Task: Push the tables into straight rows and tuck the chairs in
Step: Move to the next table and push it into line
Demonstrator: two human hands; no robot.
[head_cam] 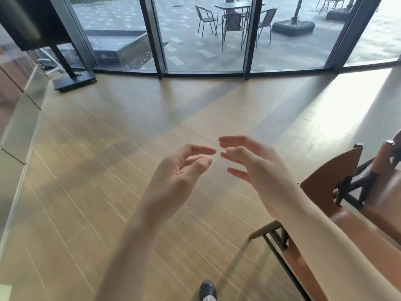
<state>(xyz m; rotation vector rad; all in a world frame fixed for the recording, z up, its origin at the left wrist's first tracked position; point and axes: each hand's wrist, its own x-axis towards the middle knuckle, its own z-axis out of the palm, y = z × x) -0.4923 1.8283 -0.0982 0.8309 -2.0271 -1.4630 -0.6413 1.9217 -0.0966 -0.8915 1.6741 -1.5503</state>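
Both my hands are raised over the wooden floor, fingertips almost meeting, and neither holds anything. My left hand point(184, 168) has loosely bent fingers. My right hand point(249, 164) is relaxed, its fingers pointing left. An orange-brown chair point(332, 183) with a dark metal frame stands at the lower right, its seat partly hidden under my right forearm. A second orange chair point(388, 157) is partly visible behind it at the right edge. No table inside the room is in view.
Tall glass panes with dark frames point(152, 35) close off the far side. A black screen stand on a wheeled base point(73, 80) stands at the far left. A glossy wall point(19, 118) runs along the left. Patio chairs and a table point(234, 7) are outside. My shoe point(208, 290) shows at the bottom.
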